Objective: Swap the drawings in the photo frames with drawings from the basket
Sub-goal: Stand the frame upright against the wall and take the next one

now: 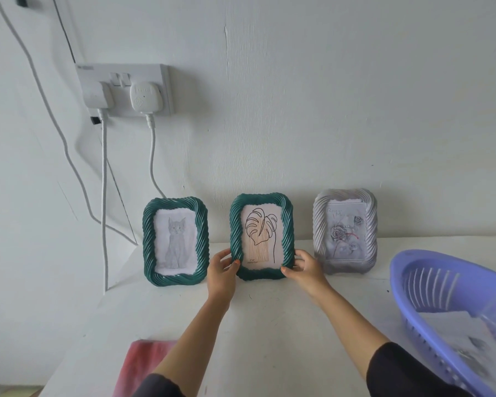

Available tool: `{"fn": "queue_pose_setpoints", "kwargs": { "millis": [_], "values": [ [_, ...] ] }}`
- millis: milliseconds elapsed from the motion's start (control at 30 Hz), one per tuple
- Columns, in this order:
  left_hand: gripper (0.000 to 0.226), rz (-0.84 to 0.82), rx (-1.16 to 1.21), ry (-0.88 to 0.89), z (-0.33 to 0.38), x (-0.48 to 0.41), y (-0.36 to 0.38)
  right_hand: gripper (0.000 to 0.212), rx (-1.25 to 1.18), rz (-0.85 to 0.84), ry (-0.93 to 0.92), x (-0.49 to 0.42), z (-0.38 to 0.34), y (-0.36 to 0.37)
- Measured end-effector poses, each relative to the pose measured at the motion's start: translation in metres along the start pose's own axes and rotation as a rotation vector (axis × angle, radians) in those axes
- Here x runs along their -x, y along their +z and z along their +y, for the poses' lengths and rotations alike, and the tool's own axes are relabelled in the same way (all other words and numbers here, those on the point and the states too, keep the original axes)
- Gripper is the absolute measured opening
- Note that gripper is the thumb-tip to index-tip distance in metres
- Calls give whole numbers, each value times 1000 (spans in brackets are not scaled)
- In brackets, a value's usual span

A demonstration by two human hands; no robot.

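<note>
Three photo frames stand upright in a row against the white wall. The left green frame [175, 242] shows a cat drawing. The middle green frame [261, 236] holds a leaf line drawing. My left hand [222, 272] grips its lower left corner and my right hand [305, 266] grips its lower right corner. The silver frame [344, 231] on the right shows a rose drawing. A purple basket [430, 285] at the right edge has several paper drawings [467, 336] lying in it.
The frames stand on a white table [269, 316]. A wall socket [126, 88] with two plugs sits above left, its white cables [105, 196] hanging down beside the cat frame. A red-pink cloth [143, 365] lies at the table's near left edge.
</note>
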State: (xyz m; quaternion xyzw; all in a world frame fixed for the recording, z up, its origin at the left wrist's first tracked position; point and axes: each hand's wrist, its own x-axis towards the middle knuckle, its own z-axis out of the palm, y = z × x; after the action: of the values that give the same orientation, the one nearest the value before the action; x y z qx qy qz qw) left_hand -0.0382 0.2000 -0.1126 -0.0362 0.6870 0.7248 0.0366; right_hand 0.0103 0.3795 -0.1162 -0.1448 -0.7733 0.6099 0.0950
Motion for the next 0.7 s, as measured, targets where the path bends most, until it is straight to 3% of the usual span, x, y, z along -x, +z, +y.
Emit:
{"fn": "queue_pose_setpoints", "kwargs": {
  "millis": [167, 300, 367, 433, 500, 600, 700],
  "values": [
    [38, 28, -49, -4, -1, 4, 0, 61, -36, -80, 16, 9, -2, -1],
    [43, 131, -135, 61, -1, 17, 4, 78, -42, -111, 133, 19, -10, -3],
    [39, 230, -168, 159, -1, 30, 11, 83, 49, -91, 210, 26, -22, -3],
    [34, 268, -191, 316, 1, 46, 25, 75, 290, -77, 276, 35, -43, -10],
    [35, 223, -201, 473, 7, 60, 42, 61, 544, -159, 282, 42, -73, -24],
    [37, 74, -211, 642, 25, 66, 69, 38, 580, -237, 175, 43, -120, -59],
    [50, -169, -214, 558, 51, 62, 99, 30, 344, 35, -14, 30, -146, -105]
  ]
}}
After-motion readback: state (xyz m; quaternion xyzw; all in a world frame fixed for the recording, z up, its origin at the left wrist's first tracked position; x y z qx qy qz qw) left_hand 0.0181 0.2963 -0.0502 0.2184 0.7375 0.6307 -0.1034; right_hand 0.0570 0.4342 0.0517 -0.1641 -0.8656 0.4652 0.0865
